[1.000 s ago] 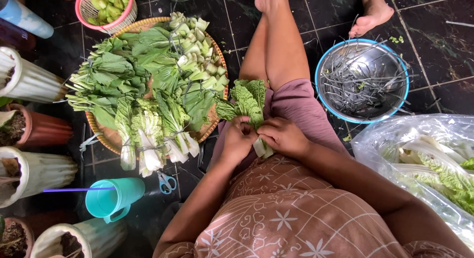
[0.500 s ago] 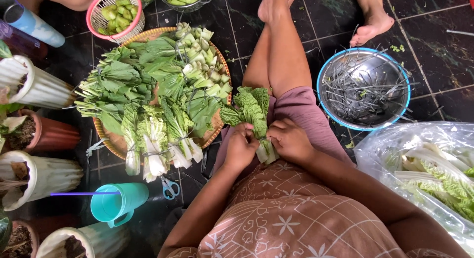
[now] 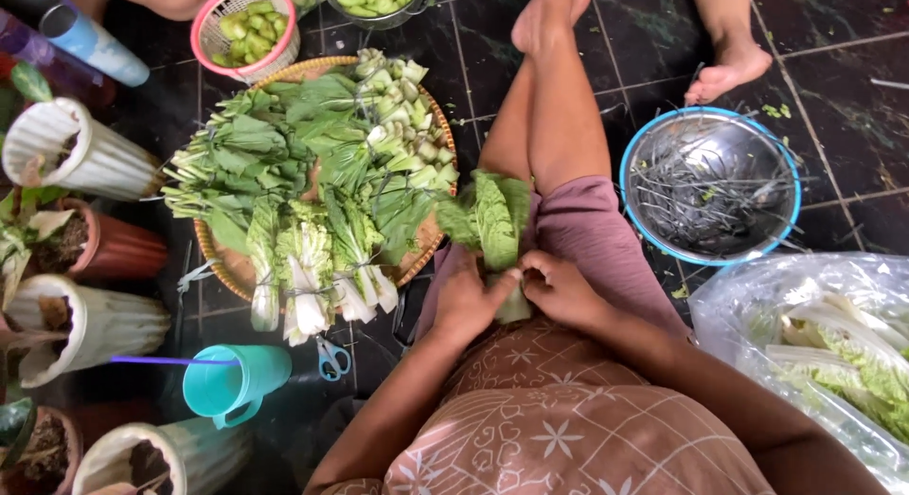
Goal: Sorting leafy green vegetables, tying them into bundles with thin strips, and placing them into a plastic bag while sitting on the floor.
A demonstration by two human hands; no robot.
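Observation:
Both my hands meet over my lap on one bunch of leafy greens [image 3: 494,220]. My left hand [image 3: 468,296] grips the pale stem end from the left. From the right, my right hand [image 3: 561,288] holds the same stems, fingers pinched near the base. The leaves point away from me over my thigh. To the left sits a round woven tray [image 3: 428,249] heaped with tied bundles of greens [image 3: 312,182], white stems toward me.
A blue-rimmed metal bowl [image 3: 712,184] of thin strands sits at right, above a clear plastic bag [image 3: 814,343] of loose greens. Teal cup [image 3: 235,381] with a straw, blue-handled scissors [image 3: 331,360], several plant pots [image 3: 85,154] at left. Pink basket [image 3: 248,29] at top; another person's feet [image 3: 724,73].
The view has shifted slightly. My hands stay together on the bunch's stems, with small finger movements only; the bunch has barely moved.

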